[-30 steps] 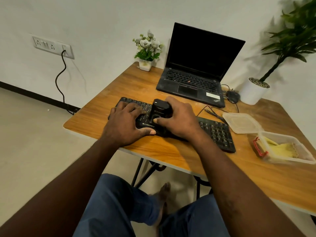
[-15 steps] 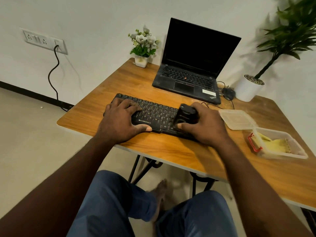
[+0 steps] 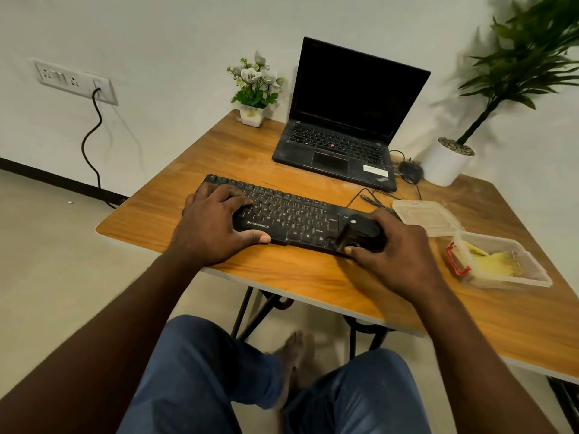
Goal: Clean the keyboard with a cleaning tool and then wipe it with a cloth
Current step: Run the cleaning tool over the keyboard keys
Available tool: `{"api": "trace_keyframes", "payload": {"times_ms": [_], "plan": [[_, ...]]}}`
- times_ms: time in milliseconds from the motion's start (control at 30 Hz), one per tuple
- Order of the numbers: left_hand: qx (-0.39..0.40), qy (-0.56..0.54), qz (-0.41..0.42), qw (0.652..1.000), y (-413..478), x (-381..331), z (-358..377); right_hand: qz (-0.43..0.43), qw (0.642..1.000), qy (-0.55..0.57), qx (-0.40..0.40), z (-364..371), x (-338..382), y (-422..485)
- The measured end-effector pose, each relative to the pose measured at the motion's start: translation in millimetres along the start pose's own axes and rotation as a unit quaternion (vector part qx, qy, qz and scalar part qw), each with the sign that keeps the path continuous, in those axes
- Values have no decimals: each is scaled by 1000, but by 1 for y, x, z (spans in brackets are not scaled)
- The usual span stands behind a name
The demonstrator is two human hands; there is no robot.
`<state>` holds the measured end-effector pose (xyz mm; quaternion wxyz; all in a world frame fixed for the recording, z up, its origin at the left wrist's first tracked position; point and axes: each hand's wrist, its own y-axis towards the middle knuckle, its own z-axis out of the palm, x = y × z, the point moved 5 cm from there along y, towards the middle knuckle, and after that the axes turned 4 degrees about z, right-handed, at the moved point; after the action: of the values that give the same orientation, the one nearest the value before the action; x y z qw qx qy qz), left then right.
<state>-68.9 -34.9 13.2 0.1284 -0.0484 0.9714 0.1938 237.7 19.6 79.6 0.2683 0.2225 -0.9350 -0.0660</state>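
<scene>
A black keyboard (image 3: 291, 216) lies near the front edge of the wooden table (image 3: 297, 277). My left hand (image 3: 213, 227) rests on the keyboard's left end, fingers over the keys and thumb along the front edge. My right hand (image 3: 394, 255) grips a black cleaning tool (image 3: 360, 233) that stands on the keyboard's right end. A yellow cloth (image 3: 498, 261) lies in a clear plastic box (image 3: 529, 278) to the right of my right hand.
An open black laptop (image 3: 341, 145) stands behind the keyboard, with a black mouse (image 3: 410, 172) and cables beside it. The box's clear lid (image 3: 423, 214) lies by the keyboard's right end. A small flower pot (image 3: 252, 115) and a white plant pot (image 3: 448, 164) sit at the back.
My right hand has slid the cleaning tool along the keyboard from its middle to its right end. My left hand has stayed on the left end.
</scene>
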Motion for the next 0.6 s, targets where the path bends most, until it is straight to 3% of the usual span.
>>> {"api": "trace_keyframes", "payload": {"times_ms": [200, 433, 600], "plan": [[11, -4, -15, 1000, 0, 0, 2, -124, 992, 5, 18, 57, 62, -7], [10, -7, -19, 1000, -1, -1, 1, -7, 1000, -10, -5, 13, -7, -18], [10, -7, -17, 1000, -1, -2, 0, -30, 999, 7, -42, 19, 13, -17]]}}
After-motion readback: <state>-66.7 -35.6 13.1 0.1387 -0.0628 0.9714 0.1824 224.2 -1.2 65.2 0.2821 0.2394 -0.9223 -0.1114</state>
